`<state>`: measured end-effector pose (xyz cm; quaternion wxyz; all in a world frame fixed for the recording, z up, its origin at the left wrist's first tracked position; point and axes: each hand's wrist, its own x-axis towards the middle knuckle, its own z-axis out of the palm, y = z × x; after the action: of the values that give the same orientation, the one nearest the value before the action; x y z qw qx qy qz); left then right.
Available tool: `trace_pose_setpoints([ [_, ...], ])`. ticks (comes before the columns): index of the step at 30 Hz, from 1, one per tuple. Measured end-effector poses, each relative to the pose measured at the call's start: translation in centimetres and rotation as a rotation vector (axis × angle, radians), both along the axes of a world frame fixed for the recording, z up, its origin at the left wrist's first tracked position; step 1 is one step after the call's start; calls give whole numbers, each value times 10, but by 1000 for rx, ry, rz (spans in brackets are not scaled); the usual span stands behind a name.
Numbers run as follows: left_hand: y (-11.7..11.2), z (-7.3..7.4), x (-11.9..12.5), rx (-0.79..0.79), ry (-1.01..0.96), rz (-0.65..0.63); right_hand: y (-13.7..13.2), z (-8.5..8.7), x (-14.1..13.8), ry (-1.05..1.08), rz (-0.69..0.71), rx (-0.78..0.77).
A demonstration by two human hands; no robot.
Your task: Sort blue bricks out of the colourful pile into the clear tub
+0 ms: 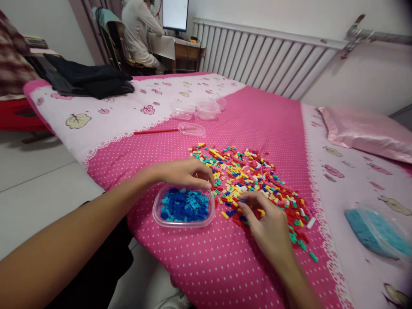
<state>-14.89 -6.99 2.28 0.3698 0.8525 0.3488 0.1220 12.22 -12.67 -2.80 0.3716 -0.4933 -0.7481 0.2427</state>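
A heap of small plastic building bricks (238, 171) in red, yellow, green, blue, white and pink is spread over the bed. Left of it sits a clear plastic tub (156, 214) with dark and light blue bricks inside. My left hand (188, 172) hovers at the tub's far rim, fingers curled toward the thumb beside the heap; what they hold, if anything, is hidden. At the heap's near edge, my right hand (268, 216) has thumb and forefinger pinched around what looks like a small blue brick (242, 200).
Clear empty tubs (207, 108) and a lid (192, 129) with a red stick (156, 131) lie farther back on the pink bedspread (270, 116). A tub of turquoise pieces (375, 234) rests at right, near a pillow (370, 131). A person (137, 32) sits at a desk behind.
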Motion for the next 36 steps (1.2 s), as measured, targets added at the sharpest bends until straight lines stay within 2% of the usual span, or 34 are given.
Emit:
trace_pose_setpoints([
  [7,0,0,2,37,11,21,-1,-6,-3,-109,117,2],
  [15,0,-1,4,39,7,9,0,-1,-1,-134,70,230],
  [24,0,-1,4,29,12,10,-3,0,-1,-353,135,36],
  [33,2,-1,6,85,12,21,-1,0,6,-415,265,-8],
  [36,1,1,7,156,-10,45,1,-1,8,-426,275,1],
])
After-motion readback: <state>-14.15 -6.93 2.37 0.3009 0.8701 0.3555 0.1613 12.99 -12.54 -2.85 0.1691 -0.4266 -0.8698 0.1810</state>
